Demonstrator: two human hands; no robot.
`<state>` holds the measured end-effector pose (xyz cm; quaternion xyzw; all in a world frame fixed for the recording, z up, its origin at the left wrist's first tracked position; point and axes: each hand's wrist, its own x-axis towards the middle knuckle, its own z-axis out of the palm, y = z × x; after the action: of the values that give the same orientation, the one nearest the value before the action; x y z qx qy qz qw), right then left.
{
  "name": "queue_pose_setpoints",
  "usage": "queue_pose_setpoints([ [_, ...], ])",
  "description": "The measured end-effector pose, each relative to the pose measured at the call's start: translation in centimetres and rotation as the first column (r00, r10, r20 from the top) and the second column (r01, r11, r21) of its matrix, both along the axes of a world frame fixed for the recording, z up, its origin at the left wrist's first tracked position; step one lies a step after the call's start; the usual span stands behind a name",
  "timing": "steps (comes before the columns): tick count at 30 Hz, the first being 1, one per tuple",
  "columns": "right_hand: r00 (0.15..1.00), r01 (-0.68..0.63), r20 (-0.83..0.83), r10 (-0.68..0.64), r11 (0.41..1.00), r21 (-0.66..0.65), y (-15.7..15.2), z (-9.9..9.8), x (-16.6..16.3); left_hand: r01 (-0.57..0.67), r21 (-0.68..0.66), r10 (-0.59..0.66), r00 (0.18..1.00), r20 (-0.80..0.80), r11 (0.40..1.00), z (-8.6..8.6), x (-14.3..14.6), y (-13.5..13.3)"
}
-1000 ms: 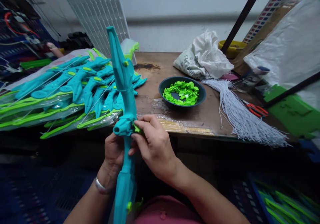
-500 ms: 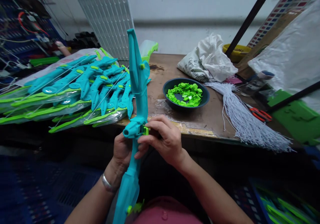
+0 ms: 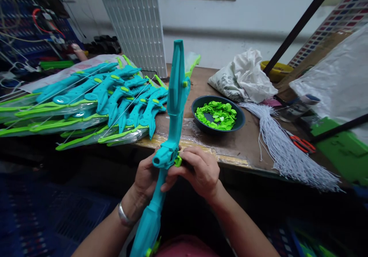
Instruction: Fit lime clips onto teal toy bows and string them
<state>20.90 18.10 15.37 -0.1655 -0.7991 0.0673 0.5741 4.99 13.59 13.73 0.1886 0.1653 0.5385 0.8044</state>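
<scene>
A turquoise plastic toy bow (image 3: 176,92) stands nearly upright in front of me, its top leaning right. My left hand (image 3: 146,176) is wrapped round its middle from the left, just below the short hollow tube; some of its fingers are hidden behind the bow. On the other side, my right hand (image 3: 198,171) pinches a small bright green plastic piece (image 3: 178,160) between thumb and fingertips, against the bow's side beside the tube. A dark round bowl (image 3: 244,121) of similar loose green pieces (image 3: 220,115) sits on the table beyond.
Turquoise and green toy bows (image 3: 115,92) are piled at the table's left. To the right lie a bundle of white cords (image 3: 276,142), orange-handled scissors (image 3: 303,144), a white sack (image 3: 244,77) and a green block (image 3: 339,149). A ribbed panel (image 3: 135,27) leans on the wall.
The bow's top has swung right in view and its middle sits slightly lower. Both hands keep their hold, the right one still pressing the green piece at the bow's side. The view has shifted a little.
</scene>
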Motion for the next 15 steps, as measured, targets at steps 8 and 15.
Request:
queue_pose_setpoints([
  [8,0.998,-0.061,0.036,0.060,0.998,0.027,0.5,0.9,-0.2,-0.049,-0.062,0.048,0.999,-0.008,0.997,0.0,0.0,0.0],
  [15,0.976,-0.160,0.160,0.148,0.985,0.065,1.4,2.1,0.0,-0.086,-0.117,0.086,0.996,-0.003,0.989,-0.3,-0.1,0.1],
])
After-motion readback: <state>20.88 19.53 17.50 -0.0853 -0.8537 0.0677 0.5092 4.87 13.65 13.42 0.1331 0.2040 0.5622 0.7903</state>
